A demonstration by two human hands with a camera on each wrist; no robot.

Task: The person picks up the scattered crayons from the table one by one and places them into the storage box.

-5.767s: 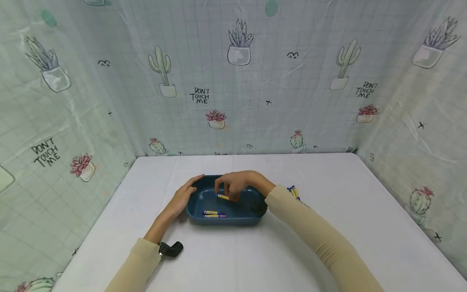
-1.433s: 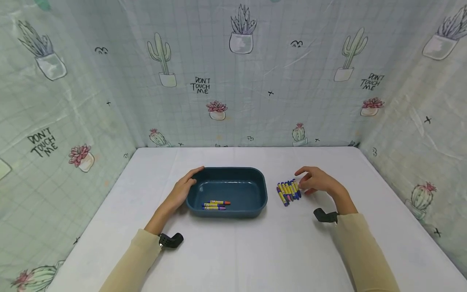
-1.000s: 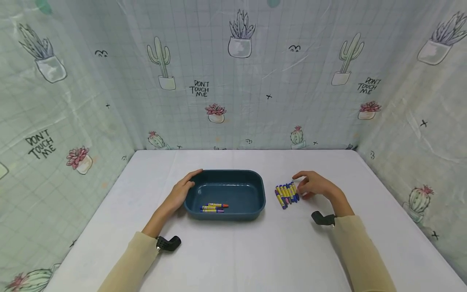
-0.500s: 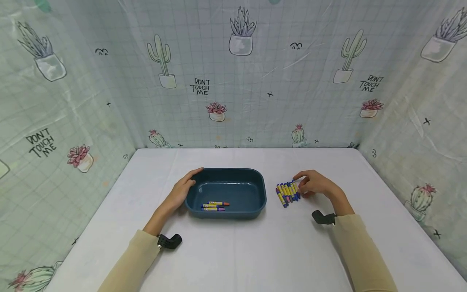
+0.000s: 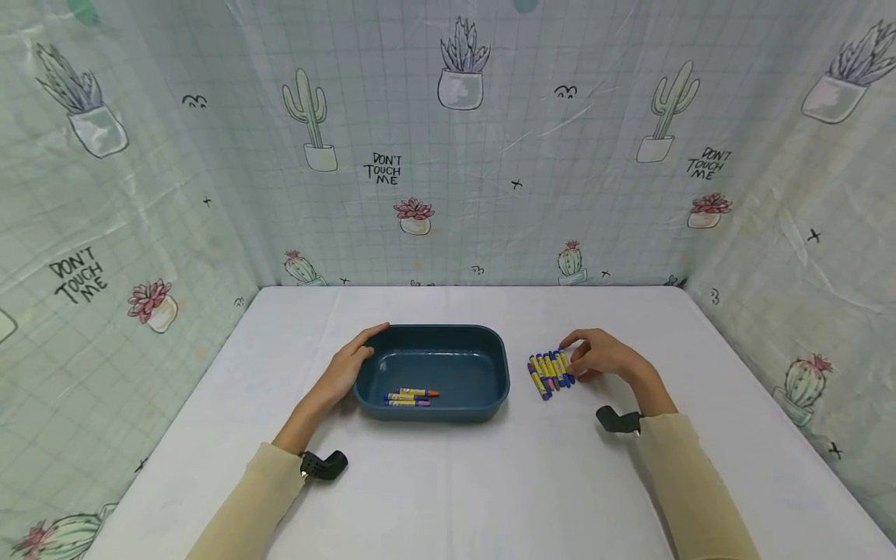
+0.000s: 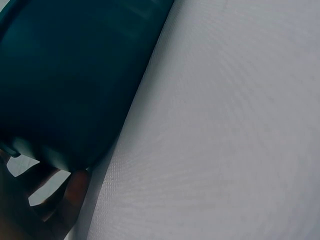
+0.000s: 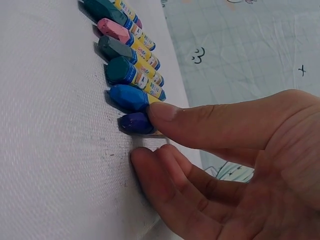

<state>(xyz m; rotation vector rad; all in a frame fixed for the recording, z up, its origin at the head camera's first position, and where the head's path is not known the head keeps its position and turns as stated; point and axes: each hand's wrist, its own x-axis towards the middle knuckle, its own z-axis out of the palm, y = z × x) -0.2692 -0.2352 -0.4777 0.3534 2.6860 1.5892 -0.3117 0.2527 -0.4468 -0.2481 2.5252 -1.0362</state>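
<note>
My left hand (image 5: 343, 369) holds the dark blue tray (image 5: 448, 413) at its left end, thumb at the rim. In the left wrist view, fingers (image 6: 75, 192) rest against the tray's outer wall. Several crayons (image 5: 413, 393) with yellow wrappers lie in the tray's near left part, one of them orange-tipped. To the right of the tray, more crayons (image 5: 548, 373) form a row. My right hand (image 5: 603, 354) is at the row's right end. In the right wrist view, its thumb touches the bright blue crayon (image 7: 125, 97) and a darker blue crayon (image 7: 134, 123); the other fingers bend loosely.
A white cloth (image 5: 448, 490) covers the table. Patterned fabric (image 5: 518, 233) with cactus drawings stands behind the table and along both sides. Each wrist carries a black camera mount, such as the left one (image 5: 324, 466).
Several seconds ago my right hand had a crayon above the tray; an orange-tipped one now lies there. That hand moved right to the row, and its index finger lowered to an end crayon.
</note>
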